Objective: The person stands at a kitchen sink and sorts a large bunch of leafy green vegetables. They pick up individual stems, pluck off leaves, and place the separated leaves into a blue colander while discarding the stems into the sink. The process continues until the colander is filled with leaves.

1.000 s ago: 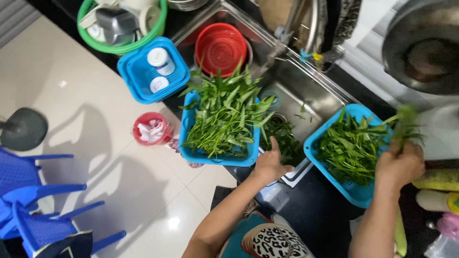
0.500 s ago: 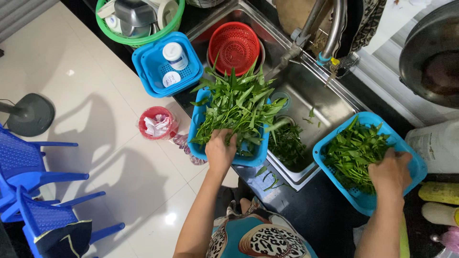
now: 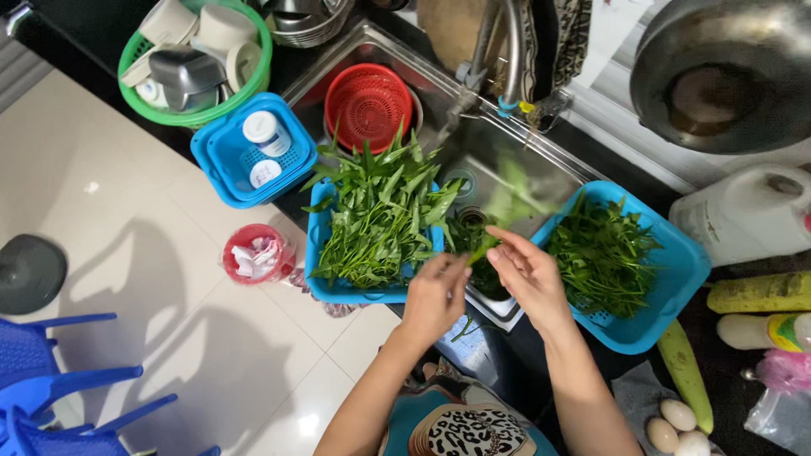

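Both hands meet over the near edge of the sink (image 3: 541,165), between two blue baskets. The left hand (image 3: 435,295) has its grip pinched on the near end of a green stem (image 3: 481,249), and the right hand (image 3: 528,274) pinches the same stem just beside it, fingers curled in. The stem's leafy top rises toward the far side over the sink and is blurred.

The left basket (image 3: 338,287) sits on the sink's left edge, heaped with long-leaved greens (image 3: 376,215). The right basket (image 3: 667,279) rests on the dark surface (image 3: 642,169) to the right and holds a flatter layer of picked greens (image 3: 600,253). Under the hands, in the sink, lies a small dark pile of leaves (image 3: 469,236).

Farther left are a red colander (image 3: 367,105) in the sink's other bowl, a blue tray (image 3: 228,160) with two white jars, and a green basket (image 3: 194,114) of cups. A red bin (image 3: 253,253) stands on the tiled floor. At the right sit a wok (image 3: 726,72), a white jug (image 3: 752,215), a long green gourd (image 3: 684,371) and eggs (image 3: 676,418).
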